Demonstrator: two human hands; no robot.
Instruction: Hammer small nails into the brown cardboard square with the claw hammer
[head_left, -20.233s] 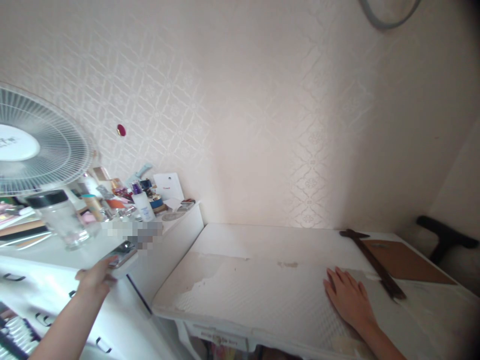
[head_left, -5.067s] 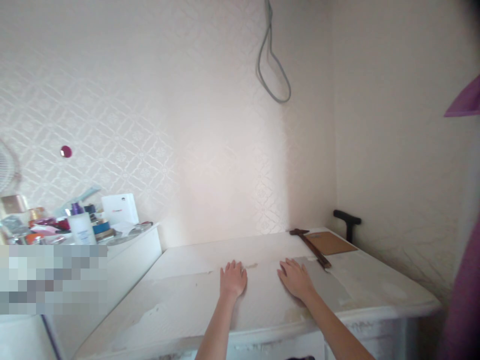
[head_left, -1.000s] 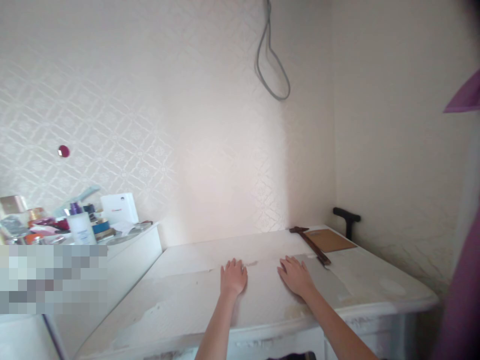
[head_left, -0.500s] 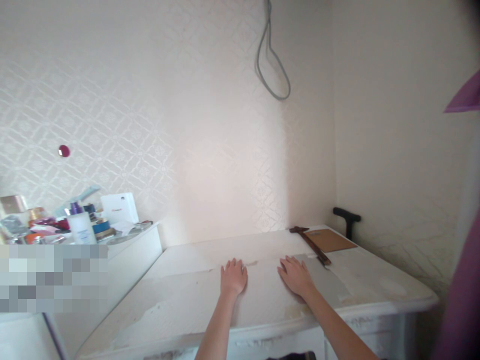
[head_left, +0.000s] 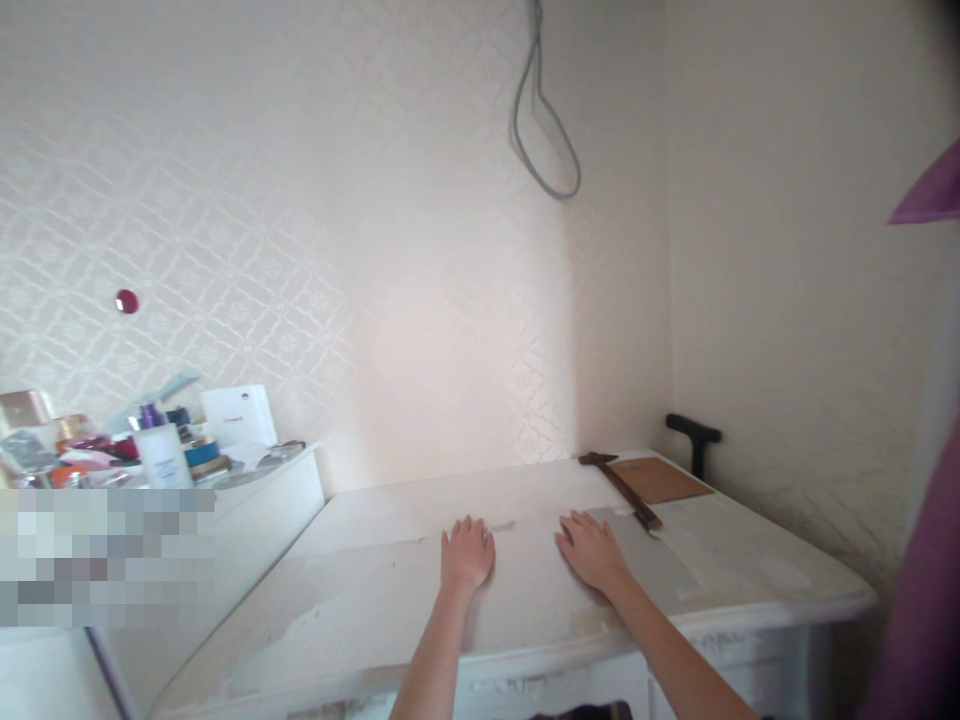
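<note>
My left hand (head_left: 466,553) lies flat on the worn white table top (head_left: 360,600), fingers stretched out and holding nothing. My right hand (head_left: 592,550) rests flat a little to its right, palm down and open too. Just beyond the right hand's fingertips lies a dark wooden stick (head_left: 621,489), and past it a brown board (head_left: 658,479) at the table's far right corner.
A white cabinet (head_left: 259,505) at the left carries several bottles (head_left: 160,455) and a white box (head_left: 238,416). A grey cord (head_left: 545,140) loops down the patterned wall. A black handle (head_left: 694,440) stands behind the table. Purple fabric (head_left: 919,610) fills the right edge.
Both hands stay flat on the table in the same places over the last second. Twenty seconds ago the left hand was at the cabinet, touching a phone-like thing.
</note>
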